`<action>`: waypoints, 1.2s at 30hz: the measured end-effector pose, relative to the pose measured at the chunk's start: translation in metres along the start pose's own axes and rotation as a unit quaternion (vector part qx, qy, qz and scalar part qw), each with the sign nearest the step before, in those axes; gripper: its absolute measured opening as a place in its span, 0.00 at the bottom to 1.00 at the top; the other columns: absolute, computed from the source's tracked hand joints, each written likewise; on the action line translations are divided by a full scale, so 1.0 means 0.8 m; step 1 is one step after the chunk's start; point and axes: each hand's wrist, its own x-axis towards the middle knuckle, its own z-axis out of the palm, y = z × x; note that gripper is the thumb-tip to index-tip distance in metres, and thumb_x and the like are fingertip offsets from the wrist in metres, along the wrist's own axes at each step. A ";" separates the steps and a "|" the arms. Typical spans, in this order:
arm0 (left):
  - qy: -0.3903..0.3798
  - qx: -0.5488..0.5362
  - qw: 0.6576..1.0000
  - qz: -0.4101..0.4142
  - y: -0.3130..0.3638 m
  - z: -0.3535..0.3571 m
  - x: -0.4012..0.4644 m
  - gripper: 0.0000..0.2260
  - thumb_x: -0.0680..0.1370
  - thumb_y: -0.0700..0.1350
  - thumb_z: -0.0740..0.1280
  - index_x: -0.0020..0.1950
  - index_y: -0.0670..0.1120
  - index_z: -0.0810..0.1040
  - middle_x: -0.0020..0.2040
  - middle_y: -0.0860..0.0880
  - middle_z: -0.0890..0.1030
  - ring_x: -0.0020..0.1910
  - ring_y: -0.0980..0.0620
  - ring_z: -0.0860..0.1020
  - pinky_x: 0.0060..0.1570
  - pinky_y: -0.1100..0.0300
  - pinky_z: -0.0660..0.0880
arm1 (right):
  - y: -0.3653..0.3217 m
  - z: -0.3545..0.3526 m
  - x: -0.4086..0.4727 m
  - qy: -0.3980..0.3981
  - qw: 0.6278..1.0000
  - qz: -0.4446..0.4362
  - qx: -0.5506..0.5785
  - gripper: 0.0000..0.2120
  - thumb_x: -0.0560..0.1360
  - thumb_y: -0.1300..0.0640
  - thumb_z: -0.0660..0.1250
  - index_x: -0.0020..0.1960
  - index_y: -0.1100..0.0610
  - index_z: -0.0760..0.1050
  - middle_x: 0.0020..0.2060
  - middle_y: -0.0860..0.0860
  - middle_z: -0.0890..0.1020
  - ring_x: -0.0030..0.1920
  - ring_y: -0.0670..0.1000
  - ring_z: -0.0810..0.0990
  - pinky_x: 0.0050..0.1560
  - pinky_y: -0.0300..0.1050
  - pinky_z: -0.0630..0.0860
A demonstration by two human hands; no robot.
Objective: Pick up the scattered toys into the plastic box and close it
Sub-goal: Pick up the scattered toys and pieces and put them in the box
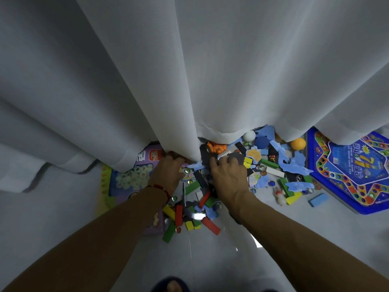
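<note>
A white curtain [210,70] fills the upper frame, its hem over the scattered toys [210,199] at lower centre. The left hand [168,171] reaches under the hem, its grip hidden. The right hand [228,175] lies spread, fingers bent, on the pile; whether it holds anything I cannot tell.

Both hands [228,175] rest on scattered toys [271,165] beneath a white curtain [189,70].
</note>
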 end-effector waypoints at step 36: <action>-0.354 -0.554 0.753 -0.008 0.614 -0.161 -0.187 0.19 0.76 0.43 0.72 0.63 0.36 0.73 0.61 0.39 0.78 0.40 0.46 0.84 0.39 0.58 0.82 | 0.359 -0.212 -0.520 0.320 0.463 0.488 0.667 0.02 0.73 0.63 0.72 0.42 0.60 0.83 0.39 0.58 0.82 0.37 0.56 0.81 0.42 0.53 0.83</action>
